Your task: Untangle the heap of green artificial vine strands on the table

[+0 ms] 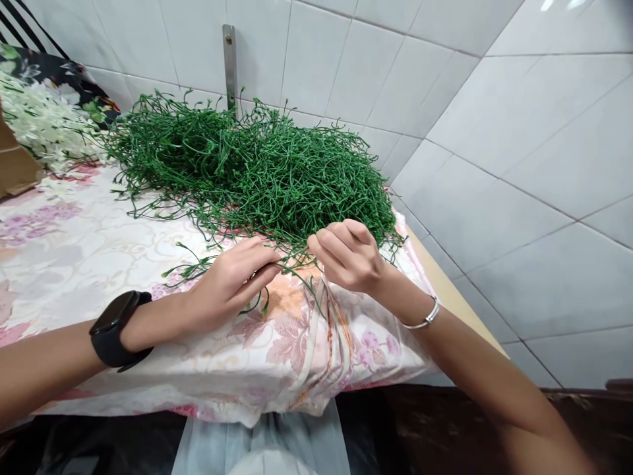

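A big tangled heap of green plastic stems [257,171] lies on a table covered with a floral cloth [74,251]. My left hand [232,280], with a black watch on its wrist, is closed in a pinch on a few thin green stems [198,267] at the heap's near edge. My right hand [349,254], a silver bracelet on the wrist, is curled closed around stems pulled from the heap's front. The two hands are a short gap apart, joined by the stems between them.
White artificial flowers [44,125] lie at the far left beside a brown cardboard piece [14,168]. White tiled walls [519,152] close in behind and to the right. A metal strip [229,63] stands on the back wall. The table's edge runs along the right.
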Available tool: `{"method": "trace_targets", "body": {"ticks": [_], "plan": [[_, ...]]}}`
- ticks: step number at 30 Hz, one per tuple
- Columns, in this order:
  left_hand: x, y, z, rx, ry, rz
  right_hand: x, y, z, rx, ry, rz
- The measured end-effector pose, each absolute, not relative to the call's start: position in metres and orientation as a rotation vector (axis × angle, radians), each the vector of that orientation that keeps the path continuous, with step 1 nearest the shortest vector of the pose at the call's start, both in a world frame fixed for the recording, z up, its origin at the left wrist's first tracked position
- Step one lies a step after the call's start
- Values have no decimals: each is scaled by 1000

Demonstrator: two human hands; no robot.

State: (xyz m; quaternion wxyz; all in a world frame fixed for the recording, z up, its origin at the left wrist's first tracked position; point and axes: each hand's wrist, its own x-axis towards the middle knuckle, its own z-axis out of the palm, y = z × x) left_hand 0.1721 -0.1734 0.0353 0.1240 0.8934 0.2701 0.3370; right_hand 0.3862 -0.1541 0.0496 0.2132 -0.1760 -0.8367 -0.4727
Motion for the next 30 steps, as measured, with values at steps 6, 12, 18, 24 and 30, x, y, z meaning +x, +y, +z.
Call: {"method": "trace_targets", "body": {"ticks": [6,12,18,24,30], "plan": [[171,-173,32,2601,796,959,389,-152,52,-517,-2341,-1331],[174,-173,33,2654,795,984,381,-156,51,-538,-2338,-1302],[164,-181,27,2743,705,1080,415,-141,66,-568,-2073,-1028],[160,-172,23,2509,887,1115,436,-134,75,-885,-2034,-813],[158,-151,31,2161,1045,1141,415,-141,68,-882,-2161,-670]]}}
